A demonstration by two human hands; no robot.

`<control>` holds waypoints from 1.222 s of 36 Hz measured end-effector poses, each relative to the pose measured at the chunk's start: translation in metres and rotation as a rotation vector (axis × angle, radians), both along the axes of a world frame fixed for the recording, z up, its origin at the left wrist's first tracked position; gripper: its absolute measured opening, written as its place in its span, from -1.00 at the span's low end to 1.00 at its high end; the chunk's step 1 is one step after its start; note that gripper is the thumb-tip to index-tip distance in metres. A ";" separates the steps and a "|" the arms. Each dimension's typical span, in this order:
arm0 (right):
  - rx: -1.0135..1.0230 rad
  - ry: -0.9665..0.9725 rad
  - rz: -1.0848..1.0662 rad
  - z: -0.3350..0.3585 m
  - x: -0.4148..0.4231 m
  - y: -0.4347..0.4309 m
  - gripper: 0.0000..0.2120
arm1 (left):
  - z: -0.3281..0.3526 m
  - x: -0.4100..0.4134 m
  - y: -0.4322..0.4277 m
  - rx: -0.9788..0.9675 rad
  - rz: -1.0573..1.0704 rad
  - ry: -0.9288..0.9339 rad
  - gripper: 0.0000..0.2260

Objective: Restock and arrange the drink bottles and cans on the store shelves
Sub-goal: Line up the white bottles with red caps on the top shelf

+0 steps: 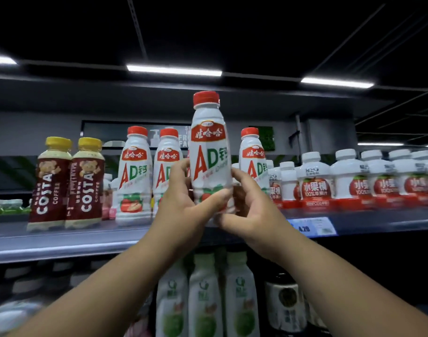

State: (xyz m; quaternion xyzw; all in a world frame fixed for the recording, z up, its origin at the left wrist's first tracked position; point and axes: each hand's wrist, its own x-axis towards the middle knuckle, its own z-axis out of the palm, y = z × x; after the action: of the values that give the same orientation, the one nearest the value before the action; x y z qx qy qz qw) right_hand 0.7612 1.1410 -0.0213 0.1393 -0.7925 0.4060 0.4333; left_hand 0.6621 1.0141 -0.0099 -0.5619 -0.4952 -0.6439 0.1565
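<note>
A white AD milk bottle (209, 147) with a red cap is held upright above the front of the top shelf (62, 242). My left hand (183, 203) grips its lower body from the left, thumb across the front. From the right, my right hand (247, 205) holds the bottle's base. Three matching AD bottles (134, 171) stand on the shelf behind, one partly hidden by my left hand. Two brown Costa coffee bottles (67, 183) with yellow caps stand to their left.
A row of several white apple-juice bottles (315, 178) fills the shelf's right side, above a blue price tag (312, 227). On the shelf below stand three green-and-white bottles (205, 295) and a dark bottle (285, 300). Small green packs (6, 206) sit far left.
</note>
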 end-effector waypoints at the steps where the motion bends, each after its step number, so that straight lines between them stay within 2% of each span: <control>1: -0.007 0.010 -0.023 -0.001 0.003 0.004 -0.22 | 0.002 0.005 0.007 -0.003 -0.012 -0.005 -0.42; 2: -0.020 0.033 -0.053 -0.001 0.004 0.007 -0.21 | 0.003 0.008 0.014 -0.007 -0.014 -0.002 -0.41; 5: -0.047 0.121 -0.139 -0.001 0.013 0.018 -0.35 | 0.008 0.019 0.034 -0.063 -0.001 0.030 -0.44; 9: -0.136 0.198 -0.176 0.002 0.030 0.040 -0.52 | 0.020 0.031 0.054 -0.127 0.019 0.081 -0.64; 12: -0.165 0.239 -0.316 0.005 0.037 0.063 -0.45 | 0.029 0.029 0.067 -0.154 0.103 0.096 -0.61; 14: -0.157 0.243 -0.406 0.006 0.040 0.075 -0.37 | 0.032 0.025 0.078 -0.201 0.189 0.098 -0.49; 18: -0.177 0.213 -0.480 0.014 0.040 0.094 -0.32 | 0.028 0.024 0.095 -0.333 0.395 0.132 -0.21; 21: -0.192 0.203 -0.537 0.022 0.034 0.103 -0.27 | 0.023 0.023 0.106 -0.377 0.522 0.168 -0.13; 26: -0.176 0.179 -0.580 0.031 0.025 0.106 -0.34 | 0.021 0.020 0.113 -0.365 0.562 0.133 -0.13; 30: -0.143 0.139 -0.647 0.026 0.016 0.108 -0.48 | 0.015 0.017 0.107 -0.301 0.579 0.126 -0.14; 35: -0.039 0.045 -0.725 0.026 0.011 0.107 -0.50 | 0.010 0.018 0.107 -0.214 0.627 0.219 -0.15; 44: 0.062 -0.140 -0.804 0.026 0.013 0.100 -0.47 | 0.007 0.024 0.102 -0.243 0.684 0.227 -0.21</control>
State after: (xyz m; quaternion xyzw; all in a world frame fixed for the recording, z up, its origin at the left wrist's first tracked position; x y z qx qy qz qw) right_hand 0.7744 1.2414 0.0051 -0.1966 -0.8233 0.1886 0.4980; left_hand 0.6862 1.1161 -0.0031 -0.4463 -0.7063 -0.4250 0.3484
